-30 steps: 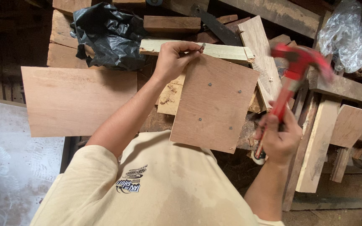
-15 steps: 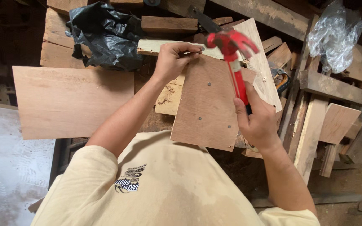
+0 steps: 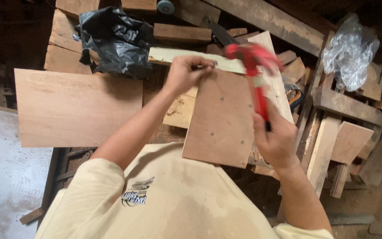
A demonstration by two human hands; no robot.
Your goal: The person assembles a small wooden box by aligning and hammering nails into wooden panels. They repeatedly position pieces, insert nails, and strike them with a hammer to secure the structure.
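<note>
left hand (image 3: pixel 184 73) pinching at plywood panel (image 3: pixel 222 117) top edge, frame centre | right hand (image 3: pixel 276 140) clamped on red hammer (image 3: pixel 255 71) | handle upright, head just right of left fingers

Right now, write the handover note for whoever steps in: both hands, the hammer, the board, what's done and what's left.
Left hand: fingers pinched at the top edge of the plywood board; any nail there is too small to tell.
Right hand: gripping the red hammer, head blurred, over the board's top right corner.
Board lies on the pale strip and scrap wood.
Done: several nail heads already show in the board.
Left: the top edge, apparently.
</note>
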